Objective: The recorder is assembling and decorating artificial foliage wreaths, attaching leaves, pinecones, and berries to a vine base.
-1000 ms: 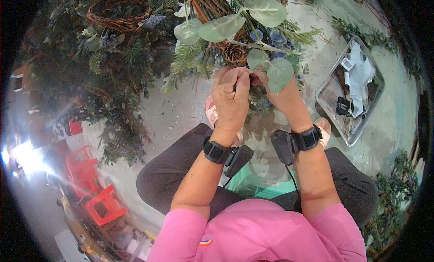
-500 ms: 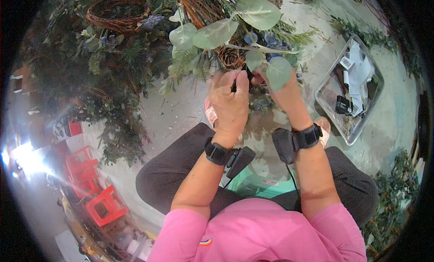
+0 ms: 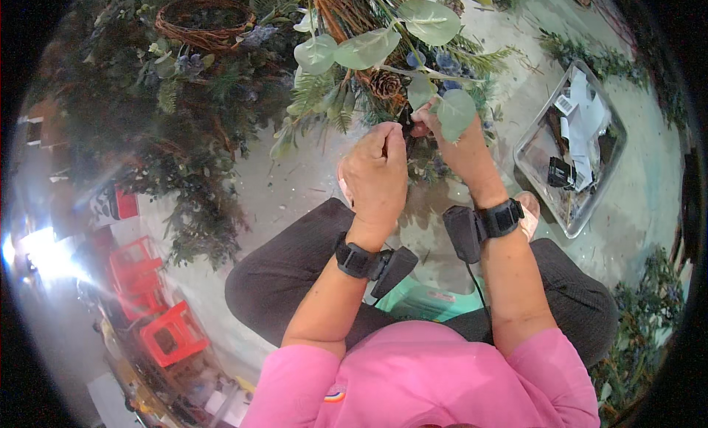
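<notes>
Pinching beneath a pinecone [image 3: 384, 84]

The left hand [image 3: 375, 173] holds thumb and forefinger together near the frame's upper centre, just below a twig-and-eucalyptus bundle [image 3: 369, 48]. Beside it, the right hand's [image 3: 460, 150] fingers bunch, partly behind a round leaf [image 3: 456, 112]; what either grips, one cannot tell. Right of frame lies a rectangular tray [image 3: 543, 195].

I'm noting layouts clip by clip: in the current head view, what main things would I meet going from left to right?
Bright light → twig ring → left hand → right hand → clear tray.
</notes>
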### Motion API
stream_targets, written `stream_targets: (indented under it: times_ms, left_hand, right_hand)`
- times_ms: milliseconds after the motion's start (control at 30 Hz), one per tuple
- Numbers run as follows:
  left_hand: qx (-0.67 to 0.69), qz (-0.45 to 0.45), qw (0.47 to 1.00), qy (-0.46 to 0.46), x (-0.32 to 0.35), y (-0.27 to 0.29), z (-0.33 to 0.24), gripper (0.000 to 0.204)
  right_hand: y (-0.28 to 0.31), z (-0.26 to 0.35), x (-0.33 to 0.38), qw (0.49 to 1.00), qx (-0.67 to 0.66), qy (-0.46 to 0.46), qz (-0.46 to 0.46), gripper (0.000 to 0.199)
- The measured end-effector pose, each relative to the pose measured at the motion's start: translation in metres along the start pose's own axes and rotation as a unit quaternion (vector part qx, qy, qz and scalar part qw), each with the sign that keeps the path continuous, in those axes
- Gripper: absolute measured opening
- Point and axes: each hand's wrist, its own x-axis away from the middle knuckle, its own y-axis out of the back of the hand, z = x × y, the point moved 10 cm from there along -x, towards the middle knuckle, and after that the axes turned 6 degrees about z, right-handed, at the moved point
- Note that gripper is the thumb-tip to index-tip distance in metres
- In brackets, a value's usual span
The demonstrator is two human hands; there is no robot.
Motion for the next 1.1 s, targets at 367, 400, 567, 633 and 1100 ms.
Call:
stream_targets:
  times_ms: [367,400,567,633,1100]
  left_hand:
    - [-0.022,0.013,1.0,0.007,0.003,-0.008,-0.001,0.015]
    - [-0.023,0.029,0.999,0.022,0.002,-0.012,0.001,0.017]
    - [0.153,0.086,0.963,0.207,0.002,-0.026,0.024,0.024]
    - [0.23,0.096,0.932,0.265,0.004,-0.034,0.031,0.026]
    - [0.353,-0.008,0.901,0.254,0.015,-0.039,0.029,0.022]
  right_hand:
    - [0.005,-0.008,-0.002,0.996,-0.082,-0.023,-0.04,0.012]
    - [0.007,-0.011,-0.002,0.994,-0.09,-0.04,-0.049,0.012]
    - [0.005,-0.012,-0.003,0.996,-0.072,-0.046,-0.031,0.013]
    - [0.005,-0.014,-0.002,0.996,-0.067,-0.053,-0.031,0.014]
    - [0.011,-0.003,-0.004,0.998,-0.038,-0.029,-0.05,0.012]
